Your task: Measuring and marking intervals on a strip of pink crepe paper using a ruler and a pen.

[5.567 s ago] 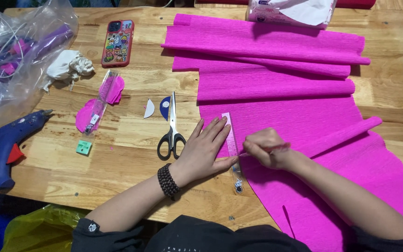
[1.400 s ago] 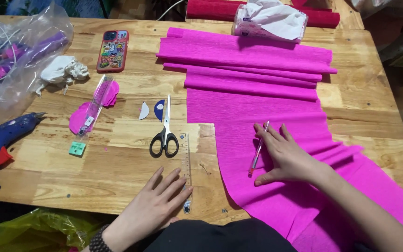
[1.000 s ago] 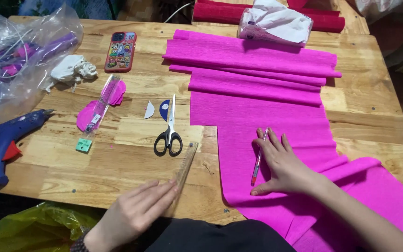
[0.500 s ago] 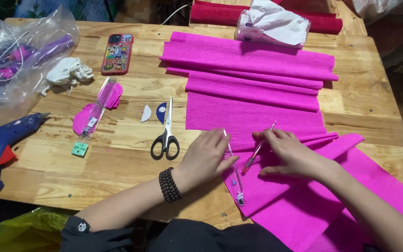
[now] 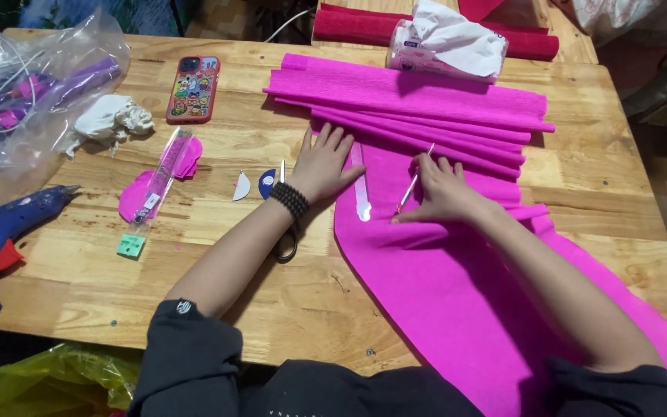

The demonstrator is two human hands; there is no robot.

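A long sheet of bright pink crepe paper (image 5: 457, 293) lies across the wooden table (image 5: 117, 262), pleated into folds at its far end. My left hand (image 5: 324, 164) lies flat with fingers spread on the paper's left edge, pinning a clear plastic ruler (image 5: 361, 193). My right hand (image 5: 440, 189) rests on the paper just right of the ruler and holds a thin pen (image 5: 414, 183) pointing down to the paper. Scissors (image 5: 284, 241) lie under my left forearm, mostly hidden.
Left of my hands lie a blue glue gun (image 5: 1, 235), a phone (image 5: 193, 88), a plastic bag (image 5: 25, 100), a white crumpled lump (image 5: 110, 120), pink petals (image 5: 134, 194) and a small green square (image 5: 130, 245). A tissue pack (image 5: 445, 48) and red paper rolls (image 5: 349, 23) sit at the far edge.
My left hand picked the ruler up off the bare table and laid it on the pink paper. Both hands then shifted farther up the sheet, toward the folds.
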